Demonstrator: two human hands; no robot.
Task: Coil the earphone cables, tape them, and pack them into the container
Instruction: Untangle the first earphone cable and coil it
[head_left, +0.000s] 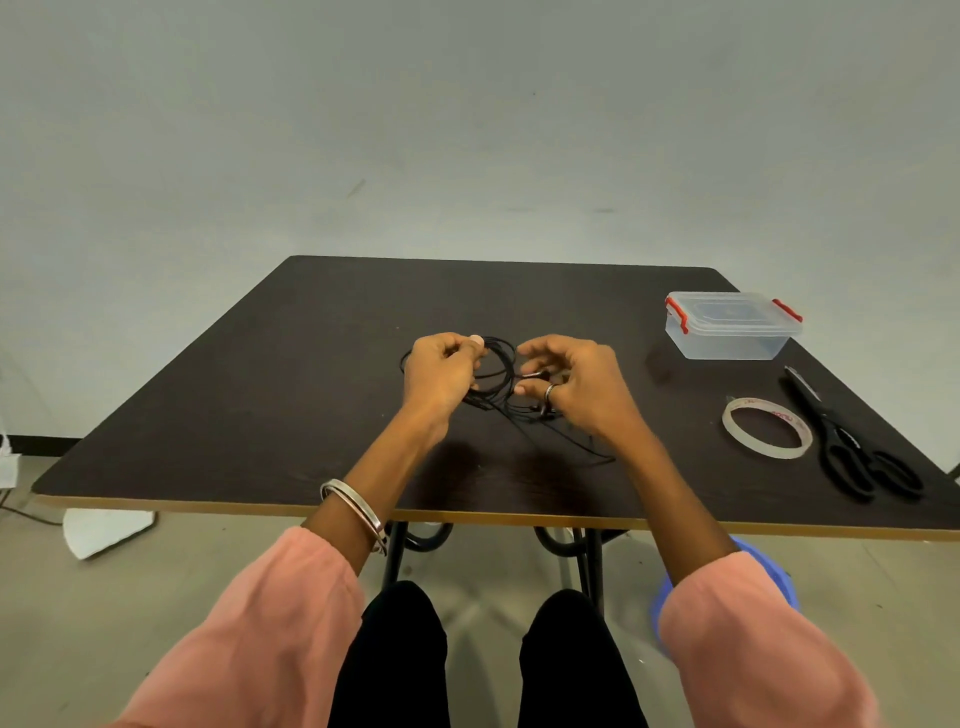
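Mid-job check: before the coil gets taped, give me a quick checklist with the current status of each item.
1. Left hand grips the earphone cable loops: ok.
2. Right hand pinches the cable: ok.
3. Coil fully wound: not ok, loose strands trail on the table toward the near edge.
4. Tape roll within reach on the right: ok, untouched.
5. Scissors beside the tape: ok.
6. Container open for packing: not ok, lid on; whether the red clips are latched, cannot tell.
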